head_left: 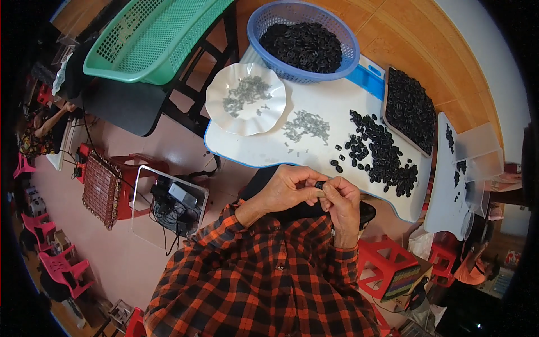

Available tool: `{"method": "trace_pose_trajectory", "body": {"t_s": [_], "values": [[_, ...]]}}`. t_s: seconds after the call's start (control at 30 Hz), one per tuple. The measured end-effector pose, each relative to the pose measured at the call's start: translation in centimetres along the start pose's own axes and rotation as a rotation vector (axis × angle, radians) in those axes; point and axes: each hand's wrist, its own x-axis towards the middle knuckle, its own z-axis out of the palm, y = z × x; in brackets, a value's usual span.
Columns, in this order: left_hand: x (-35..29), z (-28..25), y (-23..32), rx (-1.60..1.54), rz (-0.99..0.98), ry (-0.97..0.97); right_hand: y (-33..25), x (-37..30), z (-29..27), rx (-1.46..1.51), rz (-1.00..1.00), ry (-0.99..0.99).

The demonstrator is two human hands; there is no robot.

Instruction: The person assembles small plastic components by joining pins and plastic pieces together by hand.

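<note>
Both my hands meet in front of my chest, just off the near edge of the white table point(252, 150). My left hand point(286, 190) is closed, thumb and fingertips pinching a small black oval piece point(319, 185). From the other side my right hand point(341, 201) pinches at the same piece; its fingertips partly hide it. Beyond my hands lies a loose heap of small clear plastic bits point(306, 126). To its right a spread of black oval pieces point(384, 160) covers the tabletop. A white scalloped plate point(216, 115) at the left holds more clear bits.
A blue-purple basket point(349, 53) full of black pieces stands at the back, and a tray point(387, 115) of them at the right. A green basket point(151, 70) rests at upper left. Red stools point(382, 258) flank me. Other people sit at both sides.
</note>
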Motion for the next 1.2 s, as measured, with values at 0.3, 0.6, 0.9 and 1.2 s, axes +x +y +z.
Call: {"method": "trace_pose_trajectory", "body": {"t_s": [0.3,0.6,0.9,1.2], "values": [[1.6,-1.7,1.0,0.037,-0.140,-0.021,0.3,0.5,-0.2,-0.209,0.054,0.114],[7.7,-5.3,4.3,0.282,-0.022,0.212,2.1,0.8,-2.3,-1.019,-0.246,0.363],[14.5,-7.4,6.4,0.319,0.225,0.540,1.4,1.0,-3.0,-1.126,-0.373,0.485],[7.8,-3.2,1.5,0.353,0.105,0.451,0.6,3.1,-5.3,-1.274,-0.514,0.566]]}}
